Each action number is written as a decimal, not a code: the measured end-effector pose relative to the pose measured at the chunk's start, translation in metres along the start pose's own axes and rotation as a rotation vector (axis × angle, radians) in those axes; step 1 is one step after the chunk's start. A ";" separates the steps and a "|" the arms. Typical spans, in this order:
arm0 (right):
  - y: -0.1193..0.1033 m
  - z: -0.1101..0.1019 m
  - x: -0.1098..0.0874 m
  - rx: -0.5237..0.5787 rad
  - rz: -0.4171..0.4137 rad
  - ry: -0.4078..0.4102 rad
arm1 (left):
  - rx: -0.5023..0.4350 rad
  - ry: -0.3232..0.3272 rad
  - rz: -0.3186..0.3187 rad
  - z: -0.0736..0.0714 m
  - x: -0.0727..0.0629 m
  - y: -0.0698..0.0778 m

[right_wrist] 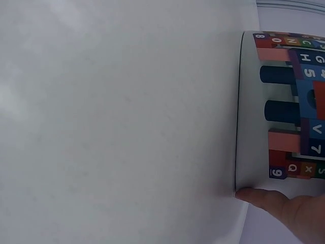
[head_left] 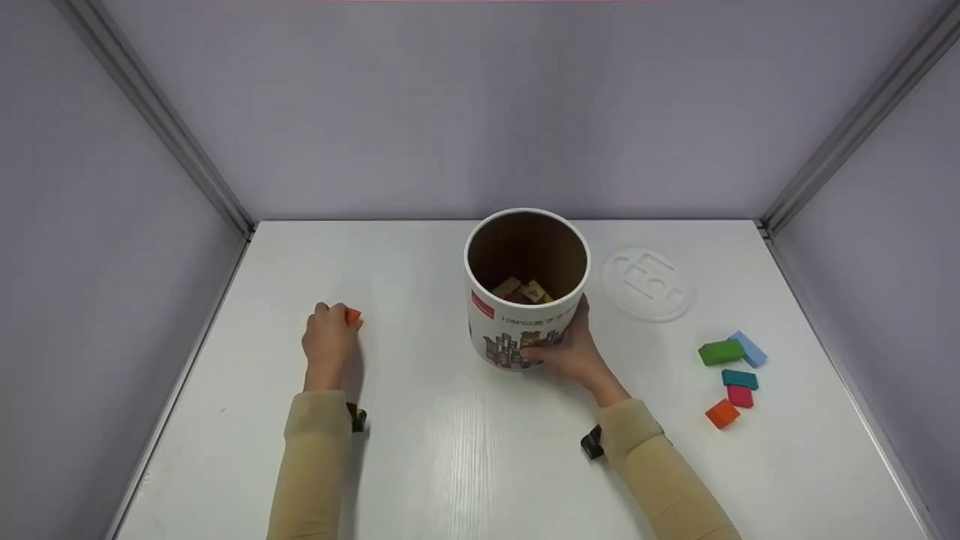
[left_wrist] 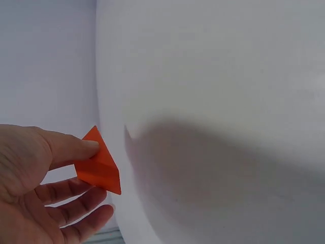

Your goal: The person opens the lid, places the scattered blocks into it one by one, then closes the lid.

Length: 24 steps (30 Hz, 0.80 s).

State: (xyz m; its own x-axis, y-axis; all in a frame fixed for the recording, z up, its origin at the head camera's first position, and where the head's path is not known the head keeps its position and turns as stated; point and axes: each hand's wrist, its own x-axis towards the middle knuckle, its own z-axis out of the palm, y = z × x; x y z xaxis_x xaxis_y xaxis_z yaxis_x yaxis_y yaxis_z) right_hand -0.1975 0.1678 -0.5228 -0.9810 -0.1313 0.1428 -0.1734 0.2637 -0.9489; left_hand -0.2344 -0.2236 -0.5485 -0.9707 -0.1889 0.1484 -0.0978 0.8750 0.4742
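My left hand (head_left: 328, 341) pinches an orange triangular block (left_wrist: 99, 165) between thumb and fingers, over the left part of the table. In the left wrist view the block's shadow falls on the white surface beside it. With my right hand (head_left: 574, 352) I hold the lower right side of a white cylindrical bucket (head_left: 491, 337), the thumb across its printed front. The bucket stands upright and uncovered, and several wooden blocks (head_left: 534, 291) lie at its bottom. Printed letter and number blocks (right_wrist: 310, 112) show on its side in the right wrist view.
A clear round lid (head_left: 649, 285) lies just right of the bucket. Farther right sits a loose group of blocks: a green one (head_left: 721, 352), a light blue one (head_left: 750, 349), a teal one (head_left: 740, 379), a red one (head_left: 740, 396) and an orange one (head_left: 722, 414). Pale walls enclose the white table (head_left: 420, 435).
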 end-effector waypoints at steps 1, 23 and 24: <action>0.000 0.000 0.000 -0.003 0.004 0.001 | -0.019 0.015 0.006 -0.001 0.000 0.004; 0.001 0.000 0.001 0.010 -0.002 -0.010 | -0.416 0.371 0.501 -0.046 -0.025 0.138; 0.001 0.000 0.001 0.011 -0.002 -0.009 | -0.443 0.366 0.514 -0.047 -0.026 0.143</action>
State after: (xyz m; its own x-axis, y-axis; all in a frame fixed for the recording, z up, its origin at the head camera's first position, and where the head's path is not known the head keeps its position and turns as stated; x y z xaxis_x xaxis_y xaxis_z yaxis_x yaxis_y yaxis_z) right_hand -0.1983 0.1683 -0.5236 -0.9799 -0.1399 0.1423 -0.1743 0.2530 -0.9516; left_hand -0.2130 -0.1145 -0.4433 -0.7287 -0.0099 0.6847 0.5175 0.6469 0.5601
